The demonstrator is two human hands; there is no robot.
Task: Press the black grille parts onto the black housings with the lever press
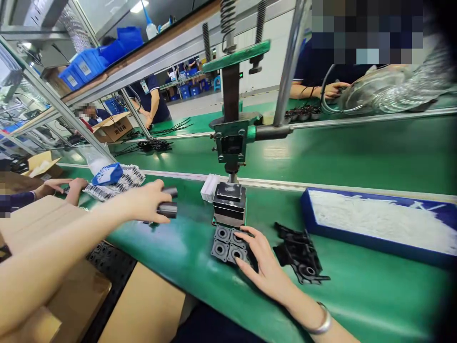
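My left hand (148,202) is raised over the left part of the bench, its fingers closed around two short black cylinders (167,210) that stick out to the right. Four square black plates with round holes (220,249) lie together in a two-by-two block in front of the press. Over their right side is my right hand (262,264), fingers apart, with thumb and fingertips touching the plates. Just behind the plates, the dark metal block (230,202) stands under the ram of the green hand press (232,138). Black moulded parts (302,255) lie in a pile right of my right hand.
A blue tray of white strips (374,221) stands at the right. Small white blocks (210,187) sit beside the press. Cardboard boxes (143,305) crowd the lower left. A co-worker's hands (69,186) are at the far left; another person's hand (333,89) is across the bench.
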